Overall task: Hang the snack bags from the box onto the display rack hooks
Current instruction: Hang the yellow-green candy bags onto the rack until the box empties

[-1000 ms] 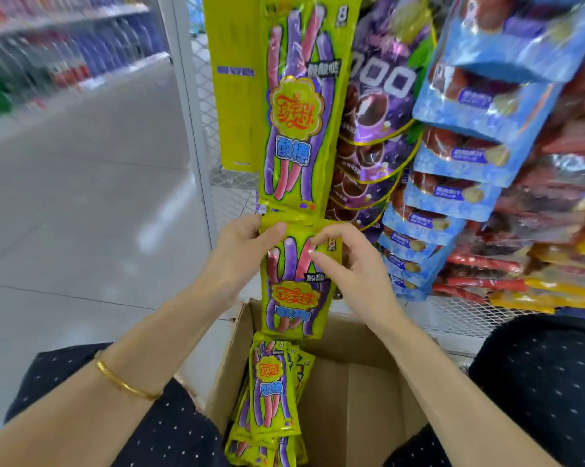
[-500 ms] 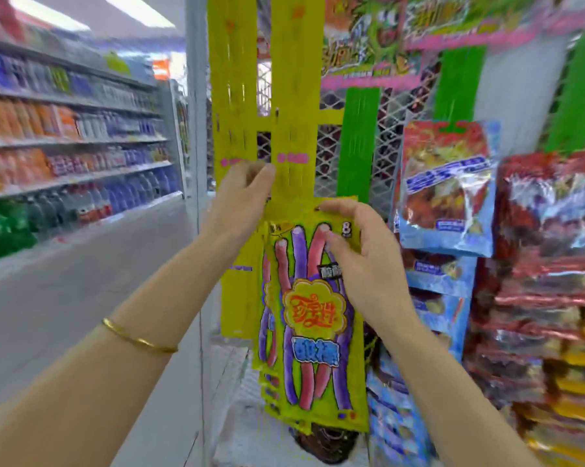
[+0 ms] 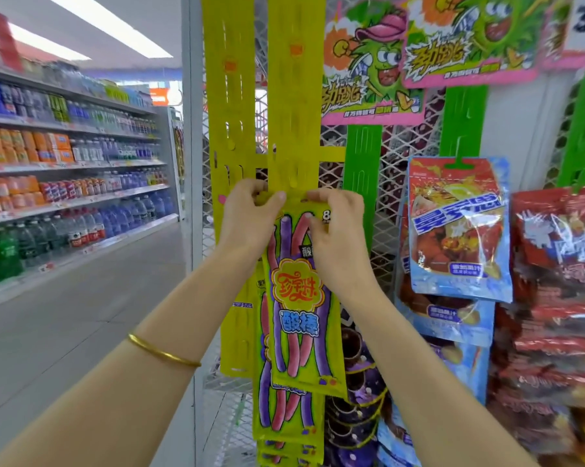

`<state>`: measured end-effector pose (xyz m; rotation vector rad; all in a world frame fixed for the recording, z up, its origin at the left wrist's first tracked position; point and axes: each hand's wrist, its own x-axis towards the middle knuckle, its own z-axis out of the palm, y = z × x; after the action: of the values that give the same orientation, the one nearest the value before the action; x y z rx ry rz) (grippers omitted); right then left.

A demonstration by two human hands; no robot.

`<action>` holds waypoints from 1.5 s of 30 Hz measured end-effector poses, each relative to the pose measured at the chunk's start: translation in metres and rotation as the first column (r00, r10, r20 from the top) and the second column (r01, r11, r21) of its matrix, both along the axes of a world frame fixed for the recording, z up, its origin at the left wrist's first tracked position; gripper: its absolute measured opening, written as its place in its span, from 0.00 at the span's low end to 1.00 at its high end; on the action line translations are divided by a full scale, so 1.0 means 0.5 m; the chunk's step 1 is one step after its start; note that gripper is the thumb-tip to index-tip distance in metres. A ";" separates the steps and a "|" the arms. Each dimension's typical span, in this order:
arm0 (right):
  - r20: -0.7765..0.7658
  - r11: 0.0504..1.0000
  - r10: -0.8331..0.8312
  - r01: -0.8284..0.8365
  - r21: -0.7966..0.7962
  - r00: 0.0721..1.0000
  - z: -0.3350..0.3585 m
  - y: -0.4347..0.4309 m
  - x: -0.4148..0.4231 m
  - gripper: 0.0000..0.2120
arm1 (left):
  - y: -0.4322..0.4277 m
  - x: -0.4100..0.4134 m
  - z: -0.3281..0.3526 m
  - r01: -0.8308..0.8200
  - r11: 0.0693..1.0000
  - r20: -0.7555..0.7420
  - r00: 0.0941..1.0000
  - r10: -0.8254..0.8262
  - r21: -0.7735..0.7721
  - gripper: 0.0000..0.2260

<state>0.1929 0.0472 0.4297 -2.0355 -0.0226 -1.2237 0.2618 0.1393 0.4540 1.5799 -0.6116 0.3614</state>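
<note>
- Snack bag [image 3: 297, 298] rests against the yellow strip [image 3: 294, 96], with more bags [image 3: 284, 426] at its 6 o'clock.
- Left hand [image 3: 247, 220] pinches its 11 o'clock corner; right hand [image 3: 338, 237] pinches the 1 o'clock corner.

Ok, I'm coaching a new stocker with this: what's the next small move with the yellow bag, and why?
Probably hook the yellow bag onto a tab of the yellow strip: the left hand and right hand pinch its top corners right against the strip, and whether it's hooked yet is hidden.
</note>
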 end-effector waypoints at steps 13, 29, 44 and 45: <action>-0.025 1.000 0.015 -0.015 0.008 1.000 -0.007 -0.005 0.004 0.13 | 0.003 0.008 0.005 0.099 0.993 -0.109 0.989 -0.105 -0.059 0.15; 0.013 0.998 0.037 -0.036 -0.050 0.999 -0.015 0.003 0.014 0.14 | 0.007 0.015 0.007 0.079 0.997 -0.071 0.994 -0.080 -0.026 0.14; 0.009 0.991 0.035 -0.033 -0.133 0.999 -0.033 0.003 0.022 0.22 | 0.010 0.008 0.004 0.080 0.994 -0.135 0.987 -0.090 -0.075 0.10; 0.017 0.991 0.033 -0.030 -0.133 0.999 -0.038 0.003 0.019 0.23 | 0.010 0.009 0.002 0.085 0.994 -0.137 0.986 -0.093 -0.068 0.12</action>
<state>0.2026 0.0487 0.4108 -2.1296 -0.1487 -1.2509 0.2662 0.1444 0.4549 1.4995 -0.5557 0.1991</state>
